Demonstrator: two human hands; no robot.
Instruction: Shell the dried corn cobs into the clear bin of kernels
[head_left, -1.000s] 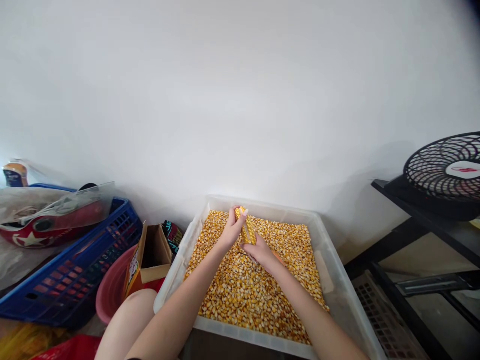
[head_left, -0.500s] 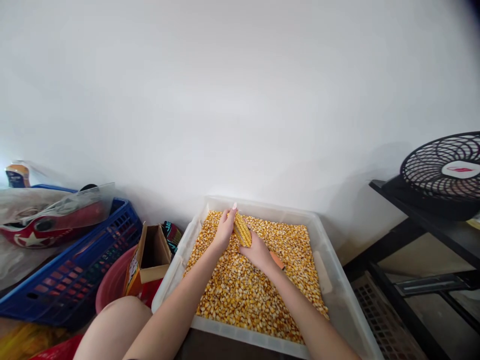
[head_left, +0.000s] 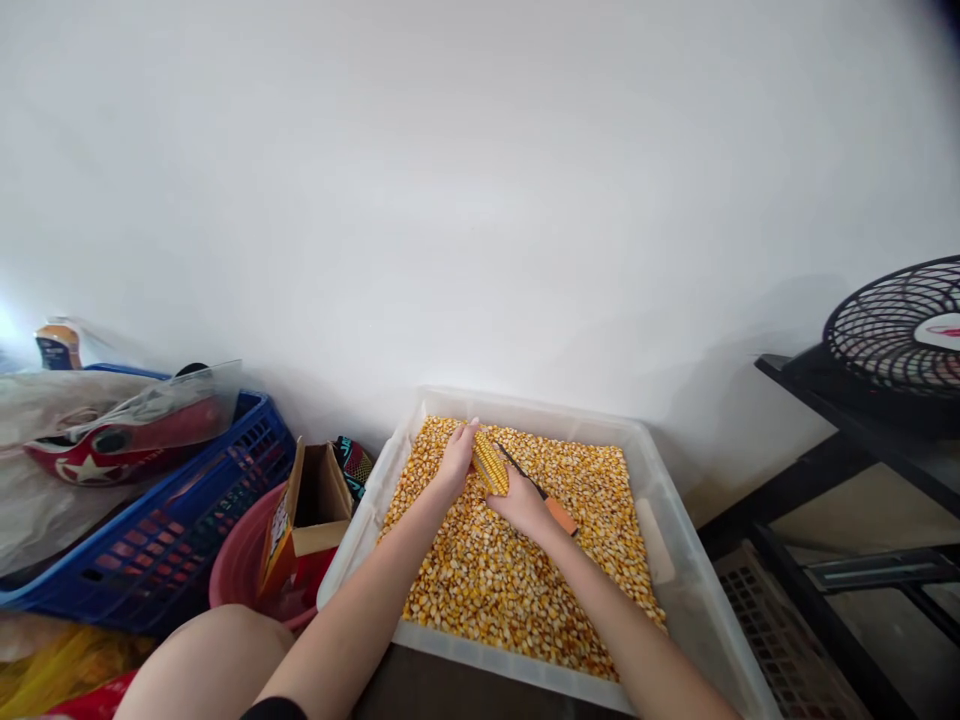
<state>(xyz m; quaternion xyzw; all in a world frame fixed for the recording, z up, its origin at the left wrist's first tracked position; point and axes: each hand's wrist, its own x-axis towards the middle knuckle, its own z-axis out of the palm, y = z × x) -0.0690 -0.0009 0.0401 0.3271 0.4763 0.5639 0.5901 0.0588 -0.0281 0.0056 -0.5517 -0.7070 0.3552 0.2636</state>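
Between my two hands is a yellow corn cob [head_left: 490, 464], tilted, its kernels in rows. My left hand [head_left: 457, 462] is closed around its far left end. Fingers of my right hand [head_left: 520, 502] grip the near right end. Both hands are over a translucent plastic bin [head_left: 670, 508] holding a deep layer of loose corn kernels [head_left: 495, 590]. On the kernels, partly behind my right hand, lies a tool with an orange handle [head_left: 561, 516] and a thin dark shaft; its exact kind I cannot tell.
Left of the bin are an open cardboard box [head_left: 319, 500], a pink basin [head_left: 232, 555] and a blue crate [head_left: 180, 545] with a red helmet [head_left: 112, 452]. A black fan [head_left: 892, 330] on a black rack [head_left: 862, 440] stands at right. Behind is a white wall [head_left: 480, 200].
The view has shifted slightly, so the bin and surroundings sit a little differently. Both hands still hold the corn cob. More of the orange-handled tool, including its dark shaft, now shows.
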